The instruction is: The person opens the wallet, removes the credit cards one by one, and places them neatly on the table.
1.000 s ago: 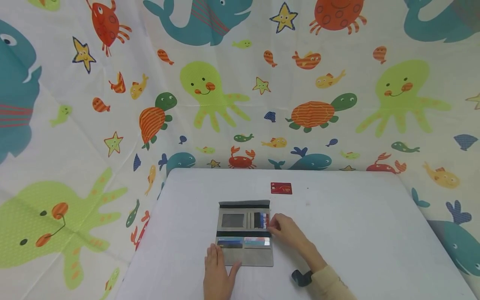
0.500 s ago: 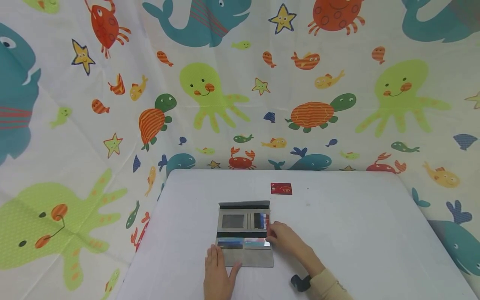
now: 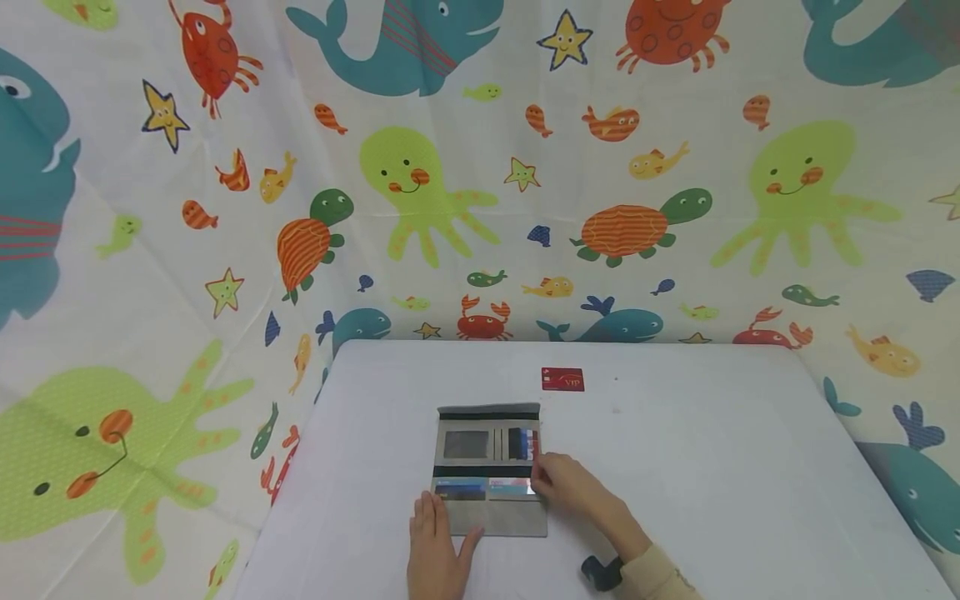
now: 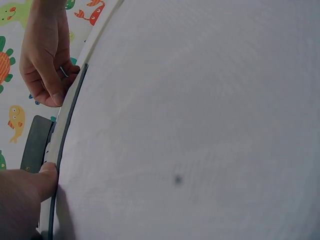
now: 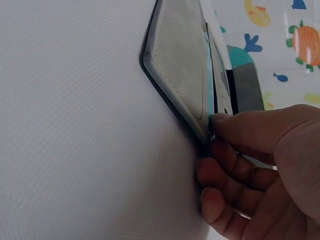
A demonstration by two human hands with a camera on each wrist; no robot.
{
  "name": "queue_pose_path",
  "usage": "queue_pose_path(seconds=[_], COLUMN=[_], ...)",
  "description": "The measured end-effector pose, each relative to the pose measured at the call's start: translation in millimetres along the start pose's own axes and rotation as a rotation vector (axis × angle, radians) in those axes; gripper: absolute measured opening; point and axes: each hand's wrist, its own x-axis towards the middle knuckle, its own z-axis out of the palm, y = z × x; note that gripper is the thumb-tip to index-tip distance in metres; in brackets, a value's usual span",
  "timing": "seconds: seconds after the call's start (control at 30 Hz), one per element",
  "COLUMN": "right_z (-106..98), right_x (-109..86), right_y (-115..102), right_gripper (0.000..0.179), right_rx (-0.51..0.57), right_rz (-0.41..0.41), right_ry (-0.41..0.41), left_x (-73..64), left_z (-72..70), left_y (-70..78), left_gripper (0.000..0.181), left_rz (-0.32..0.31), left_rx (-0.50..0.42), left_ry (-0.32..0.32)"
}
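A grey wallet (image 3: 517,522) lies unfolded on the white table, with several cards in its upper right slots. Two more cards, a dark blue card (image 3: 459,483) and a pale pink-and-blue card (image 3: 510,485), sit side by side in the lower slots. My left hand (image 3: 437,550) rests with straight fingers on the wallet's lower left edge. At the right edge, my right hand (image 3: 573,485) pinches the wallet beside the pale card. In the right wrist view, its thumb (image 5: 240,125) lies on top and the index finger below; whether a card's edge is also caught is hidden.
A red VIP card (image 3: 562,380) lies alone behind the wallet, toward the table's back edge. A small dark object (image 3: 602,573) is at the right wrist. A curtain (image 3: 450,200) printed with sea animals hangs behind and left of the white table (image 3: 712,467).
My right hand has slid a little down along the wallet's right edge, from the upper card slots to the lower ones. The left hand has stayed in place.
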Motion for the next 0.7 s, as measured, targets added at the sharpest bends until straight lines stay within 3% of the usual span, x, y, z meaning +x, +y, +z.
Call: queue_pose_path(seconds=[0.27,0.7], right_z=[-1.1,1.3], right_x=[-1.7,2.6], right_y=[-2.0,-3.8], right_gripper=[0.006,0.013], right_rx=[-0.011,-0.008], right_rz=[-0.014,0.038], right_ry=[-0.025,-0.05], left_x=[0.0,-0.7], left_z=[2.9,0.3], left_y=[-1.1,-0.4], left_gripper=[0.093,0.093], left_rz=[-0.003,-0.005], left_rx=[-0.004,-0.016], left_ry=[0.008,-0.003])
